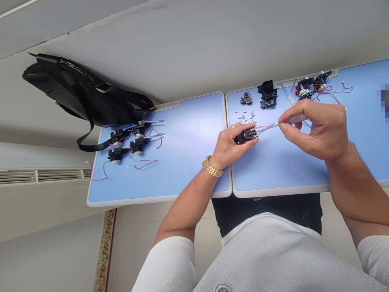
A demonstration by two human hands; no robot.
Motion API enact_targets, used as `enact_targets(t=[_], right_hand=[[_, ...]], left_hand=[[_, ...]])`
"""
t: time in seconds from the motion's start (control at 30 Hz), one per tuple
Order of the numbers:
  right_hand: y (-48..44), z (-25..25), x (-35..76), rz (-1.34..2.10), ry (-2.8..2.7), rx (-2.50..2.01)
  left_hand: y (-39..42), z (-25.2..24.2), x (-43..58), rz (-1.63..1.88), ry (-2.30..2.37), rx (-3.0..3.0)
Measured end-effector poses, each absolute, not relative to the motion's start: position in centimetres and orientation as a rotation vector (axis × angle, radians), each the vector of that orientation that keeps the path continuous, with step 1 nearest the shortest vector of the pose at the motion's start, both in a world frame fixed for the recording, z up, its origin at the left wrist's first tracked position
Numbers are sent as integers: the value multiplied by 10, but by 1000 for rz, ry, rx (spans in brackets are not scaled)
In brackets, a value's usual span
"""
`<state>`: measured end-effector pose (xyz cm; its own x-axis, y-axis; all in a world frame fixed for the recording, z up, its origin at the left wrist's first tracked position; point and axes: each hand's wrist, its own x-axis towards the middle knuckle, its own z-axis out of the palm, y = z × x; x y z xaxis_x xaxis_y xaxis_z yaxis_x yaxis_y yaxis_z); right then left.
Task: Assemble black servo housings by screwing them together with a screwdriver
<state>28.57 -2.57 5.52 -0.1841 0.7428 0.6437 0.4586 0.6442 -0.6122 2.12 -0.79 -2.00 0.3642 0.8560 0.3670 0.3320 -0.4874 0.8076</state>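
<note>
blue table (182, 162): left grip (235, 140) closed on black housing (246, 136), right grip (316, 129) pinching wires (269, 127).

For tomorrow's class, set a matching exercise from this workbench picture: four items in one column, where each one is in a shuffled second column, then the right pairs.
Items:
1. Gold wristwatch
2. Tiny screws
3. Black plastic housing
4. Coloured wires

Places:
A. Pinched in the right hand
B. Lying loose on the blue table
C. Gripped in the left hand
D. Around the left wrist

Pairs: 1-D, 2-B, 3-C, 4-A
</note>
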Motion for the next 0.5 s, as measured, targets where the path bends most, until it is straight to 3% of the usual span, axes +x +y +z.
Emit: enact_targets(t=[0.5], right_hand=[[-26,57,289,396,-1905,-984]], left_hand=[[-7,-24,21,1015,1024,2005]])
